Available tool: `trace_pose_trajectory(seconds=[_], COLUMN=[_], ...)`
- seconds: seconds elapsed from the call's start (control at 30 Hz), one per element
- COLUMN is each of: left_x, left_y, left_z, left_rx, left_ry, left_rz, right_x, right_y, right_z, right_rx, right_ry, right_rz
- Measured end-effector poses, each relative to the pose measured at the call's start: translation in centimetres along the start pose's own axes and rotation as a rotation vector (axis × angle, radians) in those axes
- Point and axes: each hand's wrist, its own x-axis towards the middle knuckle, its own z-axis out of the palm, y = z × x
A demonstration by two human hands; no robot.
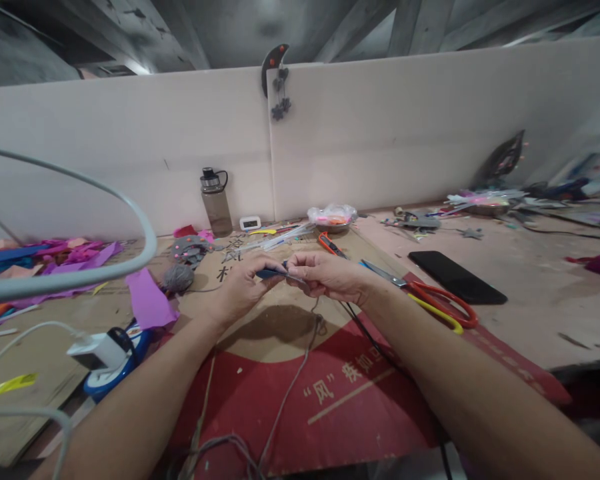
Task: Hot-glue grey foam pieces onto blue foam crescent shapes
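My left hand (244,285) and my right hand (326,275) meet above the cardboard, fingers pinched. Between them they grip a small, flat, dark blue-grey piece (271,272), perhaps felt; my fingers cover much of it. Grey yarn (300,373) hangs below my right hand and trails over the red printed cardboard (350,420) to the front edge. Left of my left hand lies a ball of grey yarn (178,279). Scissors with red and yellow handles (443,303) rest beside my right forearm, and an orange-and-black cutter (331,245) lies just behind my hands.
A black phone (457,277) lies at right. At left are a power strip (141,343) with a white plug, purple scraps (151,300) and a pale curved tube (143,230). A water bottle (216,203), small white clock (250,223) and bagged bowl (333,217) stand along the partition (130,153).
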Motion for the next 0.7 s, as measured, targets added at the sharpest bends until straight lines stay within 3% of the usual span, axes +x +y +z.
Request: trace_pose_trajectory(seconds=[0.13,0.37,0.57,0.7], left_x=[0.0,-0.4,-0.4,-0.3], left_y=[0.0,0.9,1.2,1.3], left_z=[-0.4,-1.0,0.0,0.3], left_rx=[-0.004,-0.403,-0.357,-0.404], left_ry=[-0.052,-0.236,-0.041,-0.041], left_rz=[-0.01,-0.365,-0.411,-0.435], right_x=[0.1,0.0,0.3,0.6], right_y=[0.1,-0.2,0.0,0.2], right_z=[-0.1,0.3,1.0,1.2], right_rx=[0.118,0.258,0.313,0.273], right_ry=[-0.048,0.012,0.047,0.06], right_rz=[0.006,0.069,0.085,0.09])
